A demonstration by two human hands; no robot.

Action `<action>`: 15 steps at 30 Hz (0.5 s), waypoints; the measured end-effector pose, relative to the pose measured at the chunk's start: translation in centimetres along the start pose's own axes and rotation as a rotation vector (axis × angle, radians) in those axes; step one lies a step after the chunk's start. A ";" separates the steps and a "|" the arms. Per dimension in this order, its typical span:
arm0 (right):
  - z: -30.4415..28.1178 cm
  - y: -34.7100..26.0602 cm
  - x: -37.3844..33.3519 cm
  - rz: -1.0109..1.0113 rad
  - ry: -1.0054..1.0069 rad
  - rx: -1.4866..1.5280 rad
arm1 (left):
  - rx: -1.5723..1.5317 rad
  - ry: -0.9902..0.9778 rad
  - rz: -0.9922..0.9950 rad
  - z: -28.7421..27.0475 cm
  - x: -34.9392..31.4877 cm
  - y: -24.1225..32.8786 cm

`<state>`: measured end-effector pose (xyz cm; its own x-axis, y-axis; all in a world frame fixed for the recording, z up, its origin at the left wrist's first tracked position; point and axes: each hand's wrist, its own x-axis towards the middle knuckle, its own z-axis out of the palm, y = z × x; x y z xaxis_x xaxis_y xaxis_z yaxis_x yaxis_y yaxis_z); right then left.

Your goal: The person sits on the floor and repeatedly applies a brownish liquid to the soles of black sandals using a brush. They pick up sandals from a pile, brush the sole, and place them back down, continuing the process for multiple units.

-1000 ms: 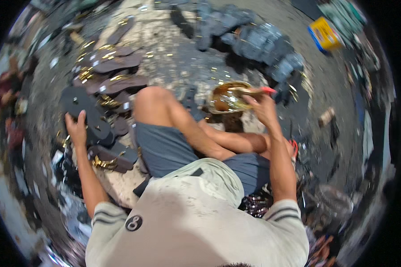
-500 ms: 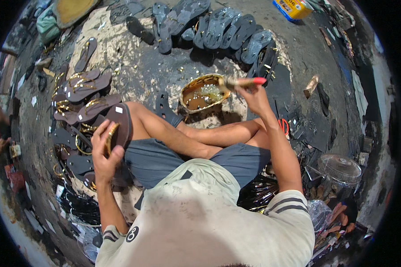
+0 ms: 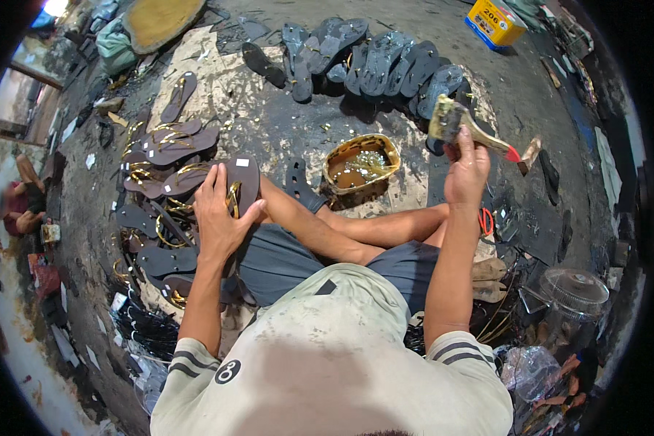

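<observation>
My left hand [image 3: 221, 218] lies along the side of a dark brown flip-flop [image 3: 245, 171] with a gold strap and a small white label. Its fingers are on the strap side, the thumb stands apart, and the sole leans by my left knee. Raised on the right, my right hand [image 3: 466, 171] grips a paintbrush [image 3: 493, 139] with a red-tipped handle, its coated bristles pointing left. Beyond my crossed legs stands a tub [image 3: 330, 184] of amber, glossy liquid, to the left of the brush and apart from it.
More brown flip-flops [image 3: 185, 138] with gold straps are heaped at the left. A row of black soles [image 3: 378, 65] lies across the far side. Red-handled scissors [image 3: 486, 221] and a fan [image 3: 574, 291] are at right; a yellow-blue can [image 3: 493, 25] stands behind. Another person [image 3: 29, 200] sits far left.
My right hand has carried the brush away from the tub, up and to the right. The left hand stays at the flip-flop, and the whole view has shifted.
</observation>
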<state>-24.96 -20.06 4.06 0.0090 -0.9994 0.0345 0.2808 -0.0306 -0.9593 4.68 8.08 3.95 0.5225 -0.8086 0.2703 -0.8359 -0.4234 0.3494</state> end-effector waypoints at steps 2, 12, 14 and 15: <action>0.9 1.4 -1.3 0.027 -0.060 0.041 | -0.136 0.033 -0.020 0.0 0.0 -1.1; 12.9 0.6 -12.7 0.043 -0.581 -0.038 | -2.007 -0.118 -0.543 1.8 0.7 7.6; 13.7 1.0 -13.0 -0.148 -0.571 -0.179 | -2.121 -0.045 -0.579 1.3 0.3 10.2; 13.9 0.8 -11.9 -0.251 -0.563 -0.238 | -1.938 -0.115 -0.441 1.7 -0.6 9.7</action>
<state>-11.52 -7.90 6.78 0.4890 -0.8012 0.3447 0.1207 -0.3293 -0.9365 -3.99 3.74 5.68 0.5269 -0.8425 -0.1125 0.6303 0.2985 0.7167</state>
